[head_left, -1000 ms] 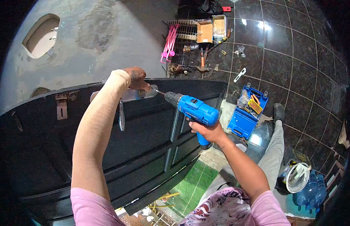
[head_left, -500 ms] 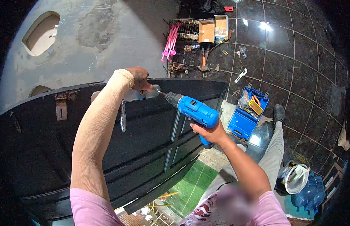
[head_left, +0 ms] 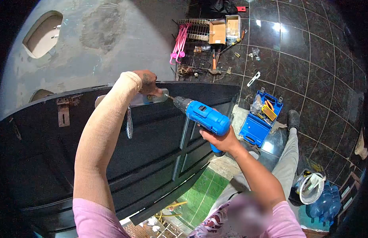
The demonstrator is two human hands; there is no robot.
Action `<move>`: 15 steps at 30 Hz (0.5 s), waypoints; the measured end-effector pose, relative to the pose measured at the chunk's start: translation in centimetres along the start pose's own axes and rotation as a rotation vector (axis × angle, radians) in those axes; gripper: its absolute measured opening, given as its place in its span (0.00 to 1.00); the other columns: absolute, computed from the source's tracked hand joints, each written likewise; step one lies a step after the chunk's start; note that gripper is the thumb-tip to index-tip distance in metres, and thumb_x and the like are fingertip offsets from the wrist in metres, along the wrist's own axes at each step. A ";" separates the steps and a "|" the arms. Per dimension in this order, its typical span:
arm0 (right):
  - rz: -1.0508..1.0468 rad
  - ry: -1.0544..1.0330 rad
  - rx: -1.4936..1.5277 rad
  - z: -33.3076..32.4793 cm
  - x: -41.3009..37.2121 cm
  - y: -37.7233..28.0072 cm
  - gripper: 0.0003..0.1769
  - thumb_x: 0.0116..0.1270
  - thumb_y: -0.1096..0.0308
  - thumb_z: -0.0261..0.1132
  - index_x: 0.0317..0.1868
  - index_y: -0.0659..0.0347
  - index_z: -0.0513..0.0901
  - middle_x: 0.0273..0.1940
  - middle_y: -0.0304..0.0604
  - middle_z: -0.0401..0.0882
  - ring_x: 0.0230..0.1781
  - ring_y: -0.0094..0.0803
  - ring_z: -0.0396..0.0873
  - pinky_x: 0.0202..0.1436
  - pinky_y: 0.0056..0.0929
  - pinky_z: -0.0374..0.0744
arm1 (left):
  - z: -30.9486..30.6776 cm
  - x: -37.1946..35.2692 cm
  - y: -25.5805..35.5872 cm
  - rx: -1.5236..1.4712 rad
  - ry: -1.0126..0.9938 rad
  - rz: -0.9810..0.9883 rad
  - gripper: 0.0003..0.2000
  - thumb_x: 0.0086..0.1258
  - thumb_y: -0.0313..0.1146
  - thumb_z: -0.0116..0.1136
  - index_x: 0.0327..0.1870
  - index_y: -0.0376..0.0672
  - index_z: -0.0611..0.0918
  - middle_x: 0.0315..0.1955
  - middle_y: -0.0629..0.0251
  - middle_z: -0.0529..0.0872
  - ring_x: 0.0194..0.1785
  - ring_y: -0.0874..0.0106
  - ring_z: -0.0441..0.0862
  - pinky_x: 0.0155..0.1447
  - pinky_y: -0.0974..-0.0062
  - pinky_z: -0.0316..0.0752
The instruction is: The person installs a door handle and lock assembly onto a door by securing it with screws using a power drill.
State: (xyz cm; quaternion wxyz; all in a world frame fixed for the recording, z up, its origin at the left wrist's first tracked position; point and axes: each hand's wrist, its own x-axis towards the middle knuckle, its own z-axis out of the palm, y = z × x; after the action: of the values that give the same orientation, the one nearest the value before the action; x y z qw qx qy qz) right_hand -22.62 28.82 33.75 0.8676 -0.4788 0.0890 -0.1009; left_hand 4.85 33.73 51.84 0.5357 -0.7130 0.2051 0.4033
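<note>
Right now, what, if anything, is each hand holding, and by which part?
The right hand holds the blue drill by its handle. The left hand is at the metal plate; whether it grips anything cannot be told.

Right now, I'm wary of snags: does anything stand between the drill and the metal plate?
Nothing visible stands between the blue drill and the metal plate; the left hand is close by, beside the bit's tip.

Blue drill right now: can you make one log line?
right hand: grips blue drill; bit: pointed at metal plate; left hand: at plate; plate: on black door
</note>
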 end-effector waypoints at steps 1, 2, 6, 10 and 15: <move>-0.004 -0.001 -0.010 0.0 0.1 -0.2 0.21 0.55 0.67 0.73 0.48 0.62 0.77 0.31 0.40 0.82 0.32 0.26 0.80 0.43 0.30 0.79 | 0.0 -0.2 0.0 -0.018 0.004 -0.005 0.24 0.67 0.56 0.57 0.40 0.40 0.87 0.34 0.54 0.88 0.39 0.58 0.86 0.46 0.60 0.79; -0.008 -0.001 -0.020 0.1 0.2 -0.3 0.21 0.55 0.67 0.73 0.48 0.62 0.77 0.31 0.40 0.82 0.31 0.26 0.80 0.42 0.30 0.79 | -0.1 -0.3 0.0 -0.036 0.007 -0.010 0.22 0.66 0.54 0.58 0.38 0.40 0.86 0.34 0.53 0.87 0.38 0.57 0.85 0.46 0.60 0.78; 0.013 0.000 0.042 0.3 0.2 -0.1 0.21 0.55 0.67 0.74 0.48 0.62 0.77 0.32 0.41 0.83 0.31 0.27 0.81 0.43 0.30 0.79 | -0.2 -0.3 0.0 -0.038 0.004 0.005 0.22 0.65 0.54 0.58 0.40 0.39 0.86 0.35 0.52 0.88 0.40 0.57 0.85 0.47 0.60 0.78; -0.030 0.028 -0.021 0.3 0.2 -0.2 0.23 0.54 0.67 0.74 0.49 0.63 0.77 0.33 0.44 0.84 0.33 0.30 0.83 0.44 0.31 0.79 | -0.2 -0.5 0.1 -0.056 0.025 0.019 0.23 0.65 0.53 0.59 0.42 0.38 0.85 0.36 0.52 0.88 0.41 0.56 0.85 0.48 0.60 0.78; -0.052 -0.001 -0.042 0.1 0.8 -1.0 0.25 0.54 0.67 0.75 0.50 0.64 0.76 0.34 0.46 0.84 0.35 0.33 0.85 0.46 0.32 0.80 | -0.3 -0.3 -0.1 -0.052 -0.018 0.010 0.24 0.64 0.54 0.58 0.44 0.38 0.84 0.37 0.52 0.87 0.43 0.55 0.85 0.49 0.59 0.78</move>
State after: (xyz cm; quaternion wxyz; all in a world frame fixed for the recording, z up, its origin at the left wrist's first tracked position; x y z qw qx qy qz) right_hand -21.94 28.23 34.62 0.8544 -0.4993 0.0780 -0.1212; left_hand 4.83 33.45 52.11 0.5170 -0.7220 0.1933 0.4173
